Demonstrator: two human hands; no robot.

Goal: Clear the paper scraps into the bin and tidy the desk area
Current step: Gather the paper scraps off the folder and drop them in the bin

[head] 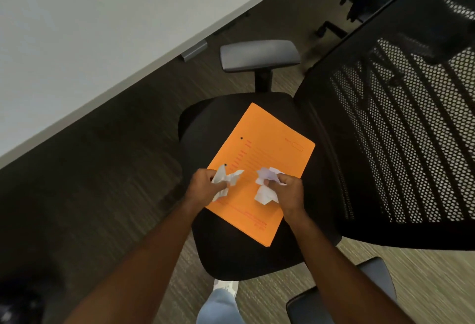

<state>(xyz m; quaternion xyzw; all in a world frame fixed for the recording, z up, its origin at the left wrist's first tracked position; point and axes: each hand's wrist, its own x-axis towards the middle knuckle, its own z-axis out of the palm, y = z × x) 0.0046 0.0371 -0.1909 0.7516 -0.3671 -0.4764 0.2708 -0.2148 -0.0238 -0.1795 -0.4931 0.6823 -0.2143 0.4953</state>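
Two hands, left [205, 185] and right [289, 191], each grip crumpled white paper scraps [266, 185] over an orange folder [270, 149].

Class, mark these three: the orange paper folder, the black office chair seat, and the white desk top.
Orange paper folder [270, 143]: head view, upper middle of its cover.
Black office chair seat [239, 251]: head view, bare front cushion.
White desk top [102, 28]: head view, bare middle surface.

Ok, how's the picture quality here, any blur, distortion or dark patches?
Head view: the orange paper folder on the black office chair seat is evenly lit; its print is too soft to read. Wide-angle bending tilts the white desk edge. The floor at lower right is smeared; the lower-left corner is dark. No glare.
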